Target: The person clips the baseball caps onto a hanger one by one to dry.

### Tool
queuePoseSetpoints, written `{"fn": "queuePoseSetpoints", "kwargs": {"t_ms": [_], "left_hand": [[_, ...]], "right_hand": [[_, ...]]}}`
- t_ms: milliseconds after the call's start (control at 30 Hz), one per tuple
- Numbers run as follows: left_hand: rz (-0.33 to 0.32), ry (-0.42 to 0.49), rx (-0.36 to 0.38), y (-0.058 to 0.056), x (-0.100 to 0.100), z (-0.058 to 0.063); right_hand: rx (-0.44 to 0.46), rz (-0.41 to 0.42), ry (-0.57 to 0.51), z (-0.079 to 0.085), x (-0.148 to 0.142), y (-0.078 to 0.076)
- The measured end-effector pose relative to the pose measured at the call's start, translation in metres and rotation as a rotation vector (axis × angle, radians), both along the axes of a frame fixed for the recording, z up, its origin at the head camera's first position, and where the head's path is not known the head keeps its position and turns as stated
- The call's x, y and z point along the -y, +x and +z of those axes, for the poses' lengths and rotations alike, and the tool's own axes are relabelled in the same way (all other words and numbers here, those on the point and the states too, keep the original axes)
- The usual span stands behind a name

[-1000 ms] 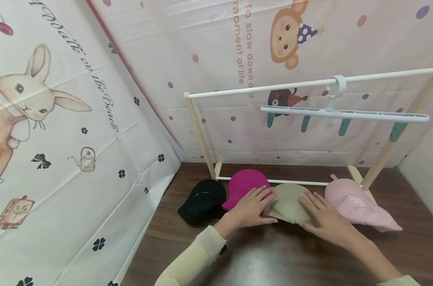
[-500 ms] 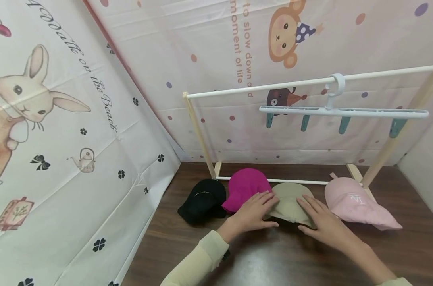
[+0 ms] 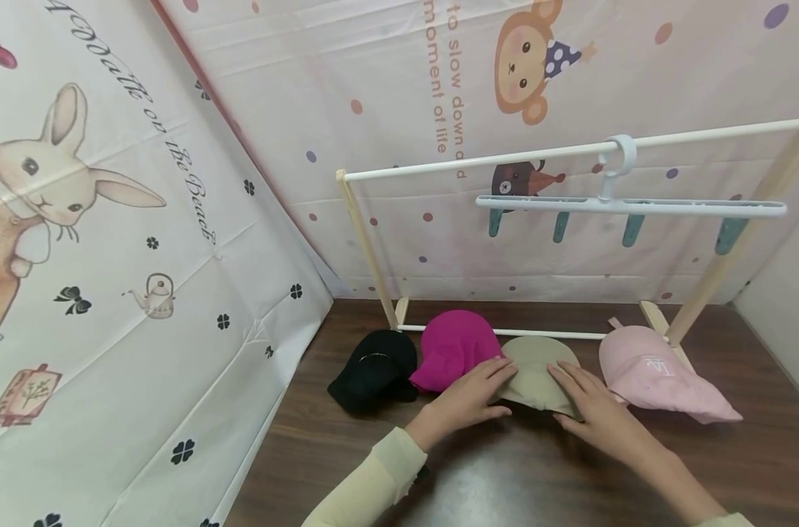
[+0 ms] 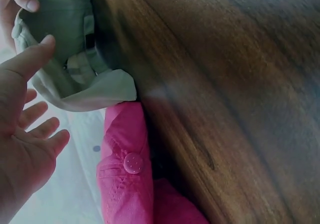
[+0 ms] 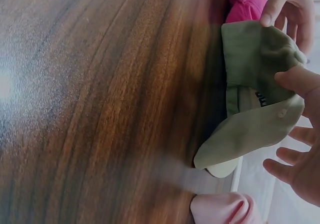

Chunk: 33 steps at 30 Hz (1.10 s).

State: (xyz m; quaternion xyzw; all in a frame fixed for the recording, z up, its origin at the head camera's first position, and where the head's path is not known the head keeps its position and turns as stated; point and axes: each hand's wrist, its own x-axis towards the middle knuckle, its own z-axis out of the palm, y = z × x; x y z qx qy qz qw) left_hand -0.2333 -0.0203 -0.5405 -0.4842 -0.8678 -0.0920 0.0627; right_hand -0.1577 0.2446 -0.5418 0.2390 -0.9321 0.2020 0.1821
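Observation:
In the head view a beige cap [image 3: 537, 369] sits on the table between both hands. My left hand [image 3: 463, 397] lies at its left side, fingers extended over the side and thumb toward the front. Opposite it, my right hand [image 3: 600, 411] rests with spread, nearly straight fingers on the cap's right side. In the right wrist view the underside of the beige cap [image 5: 252, 134] shows, with the right thumb [image 5: 295, 79] over its opening and the left hand [image 5: 295, 9] at its edge. A magenta cap [image 3: 455, 348] stands right beside the left hand.
A black cap [image 3: 376, 373] lies at the far left and a light pink cap [image 3: 656, 373] at the right. Behind them stands a wooden rack [image 3: 366, 249] with a white rail; a pale hanger [image 3: 630, 207] with several teal clips hangs from it. Printed cloth walls [image 3: 241, 219] surround the table.
Both hands have stayed around the beige cap with only small shifts. The cap's front edge has settled slightly, and the left forearm has moved a little to the right.

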Motion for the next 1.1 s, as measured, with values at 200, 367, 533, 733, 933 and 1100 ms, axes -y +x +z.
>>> {"fn": "queuePoseSetpoints", "kwargs": {"t_ms": [200, 367, 533, 733, 933, 1100], "left_hand": [[-0.003, 0.026, -0.024, 0.000, 0.000, -0.004], [-0.010, 0.049, -0.022, 0.000, -0.001, -0.007], [-0.006, 0.073, -0.004, 0.000, -0.001, -0.008], [-0.016, 0.087, 0.007, 0.000, -0.002, -0.007], [-0.019, 0.095, 0.019, 0.000, -0.002, -0.009], [-0.015, 0.101, 0.012, 0.000, -0.003, -0.011]], "right_hand": [[-0.008, 0.004, -0.018, -0.001, 0.001, -0.001], [0.004, 0.002, -0.021, -0.001, 0.002, -0.001], [0.012, 0.007, -0.030, -0.002, 0.002, -0.002], [0.017, 0.025, -0.044, -0.001, 0.004, -0.001], [0.008, 0.024, -0.035, -0.001, 0.005, -0.001], [0.026, 0.023, -0.037, -0.001, 0.004, -0.001]]}}
